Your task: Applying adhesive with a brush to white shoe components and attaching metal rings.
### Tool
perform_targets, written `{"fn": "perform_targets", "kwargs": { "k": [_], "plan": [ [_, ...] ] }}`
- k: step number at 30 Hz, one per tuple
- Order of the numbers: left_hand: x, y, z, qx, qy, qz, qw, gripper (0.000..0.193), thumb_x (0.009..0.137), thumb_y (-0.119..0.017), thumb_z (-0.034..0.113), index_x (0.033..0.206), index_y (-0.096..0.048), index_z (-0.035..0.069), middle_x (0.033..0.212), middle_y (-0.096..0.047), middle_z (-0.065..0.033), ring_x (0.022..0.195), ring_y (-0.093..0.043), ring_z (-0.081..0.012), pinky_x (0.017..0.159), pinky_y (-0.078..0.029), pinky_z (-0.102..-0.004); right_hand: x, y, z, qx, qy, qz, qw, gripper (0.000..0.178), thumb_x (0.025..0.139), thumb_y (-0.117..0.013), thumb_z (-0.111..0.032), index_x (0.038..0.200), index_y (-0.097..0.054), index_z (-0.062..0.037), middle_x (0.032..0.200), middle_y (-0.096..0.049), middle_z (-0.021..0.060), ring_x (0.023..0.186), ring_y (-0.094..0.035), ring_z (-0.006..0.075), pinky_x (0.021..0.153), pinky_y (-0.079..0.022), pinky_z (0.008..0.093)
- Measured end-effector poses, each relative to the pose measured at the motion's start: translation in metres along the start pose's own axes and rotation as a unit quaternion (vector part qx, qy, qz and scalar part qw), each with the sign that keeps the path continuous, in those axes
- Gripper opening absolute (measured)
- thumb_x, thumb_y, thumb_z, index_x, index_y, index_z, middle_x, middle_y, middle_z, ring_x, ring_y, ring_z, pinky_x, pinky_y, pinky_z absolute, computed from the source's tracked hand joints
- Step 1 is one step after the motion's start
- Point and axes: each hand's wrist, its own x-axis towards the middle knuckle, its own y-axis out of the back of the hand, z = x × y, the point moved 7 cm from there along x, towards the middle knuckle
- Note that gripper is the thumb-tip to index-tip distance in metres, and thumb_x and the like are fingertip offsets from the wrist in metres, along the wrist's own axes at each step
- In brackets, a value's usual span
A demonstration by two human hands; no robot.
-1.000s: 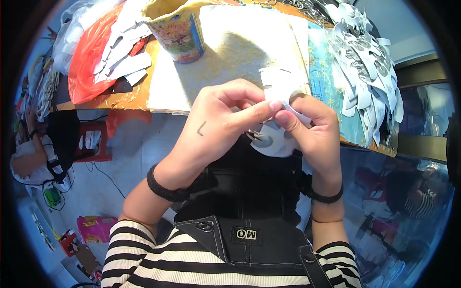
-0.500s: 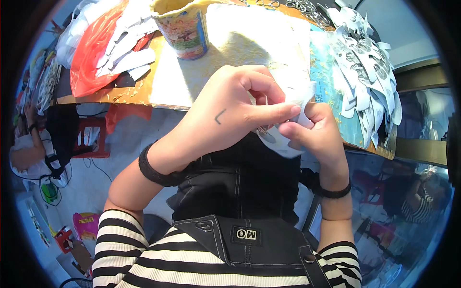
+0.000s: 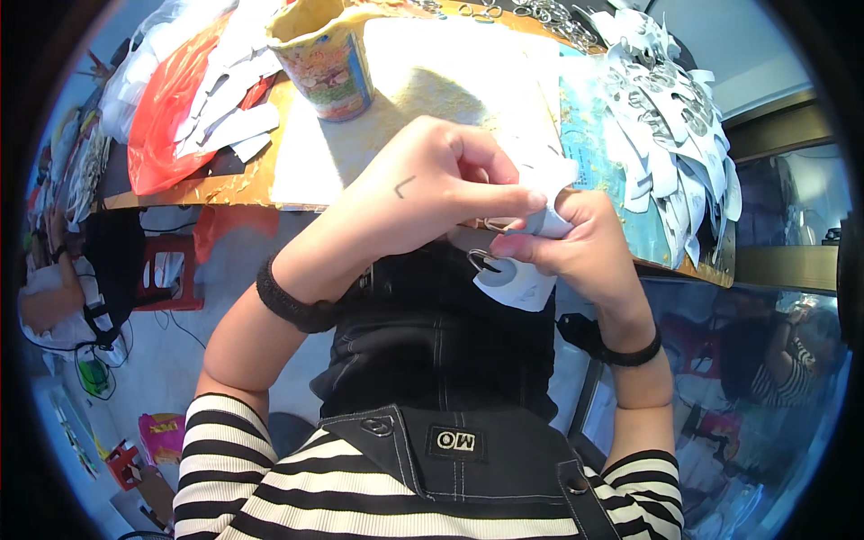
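Note:
My left hand and my right hand meet above my lap, just off the table's near edge. Between them is a white strip of leather-like material. Thumb and fingers of the left hand pinch its upper part. The right hand grips it from the other side, thumb pressed against it. A curved metal ring shows at the strip's lower end, which hangs below the right thumb. My fingers hide the strip's middle.
A tin can with a yellow-smeared rim stands on a white sheet. To the right lies a heap of white strips with metal rings. More white pieces and a red plastic bag lie at the left. A red stool stands below.
Both hands have shifted slightly left with the strip. Its lower end has turned, so the metal ring shows more clearly. My head view has shifted a little too.

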Motion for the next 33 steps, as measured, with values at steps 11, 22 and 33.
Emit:
{"fn": "perform_targets", "kwargs": {
  "k": [11, 22, 33],
  "plan": [
    [-0.028, -0.006, -0.014, -0.146, -0.021, 0.063, 0.987, 0.035, 0.082, -0.071, 0.009, 0.110, -0.049, 0.002, 0.090, -0.064, -0.0063, 0.085, -0.063, -0.0103, 0.072, -0.050, -0.0215, -0.001, 0.005, 0.004, -0.030, 0.149, 0.040, 0.988, 0.037, 0.083, -0.068, -0.035, 0.081, -0.067, 0.0017, 0.066, -0.059, 0.0068, 0.054, -0.053, 0.0099, 0.050, -0.041, 0.0252],
    [-0.025, -0.005, -0.005, -0.221, -0.061, 0.084, 0.970, 0.034, 0.081, -0.070, 0.005, 0.103, -0.043, 0.005, 0.079, -0.063, -0.0046, 0.072, -0.063, -0.0093, 0.062, -0.050, -0.0189, -0.002, 0.004, 0.008, 0.110, 0.091, 0.064, 0.988, 0.038, 0.092, -0.059, -0.029, 0.077, -0.065, 0.0053, 0.062, -0.054, 0.0029, 0.055, -0.052, 0.0070, 0.049, -0.041, 0.0218],
    [-0.038, -0.022, -0.031, -0.223, 0.050, 0.039, 0.973, 0.022, 0.091, -0.061, 0.021, 0.102, -0.068, 0.003, 0.087, -0.066, 0.0002, 0.075, -0.057, -0.0034, 0.065, -0.046, -0.0183, -0.006, 0.018, -0.017, -0.182, 0.222, 0.176, 0.942, 0.045, 0.077, -0.076, -0.035, 0.060, -0.052, -0.0014, 0.054, -0.048, -0.0020, 0.052, -0.040, 0.0031, 0.046, -0.035, 0.0233]
  ]
}}
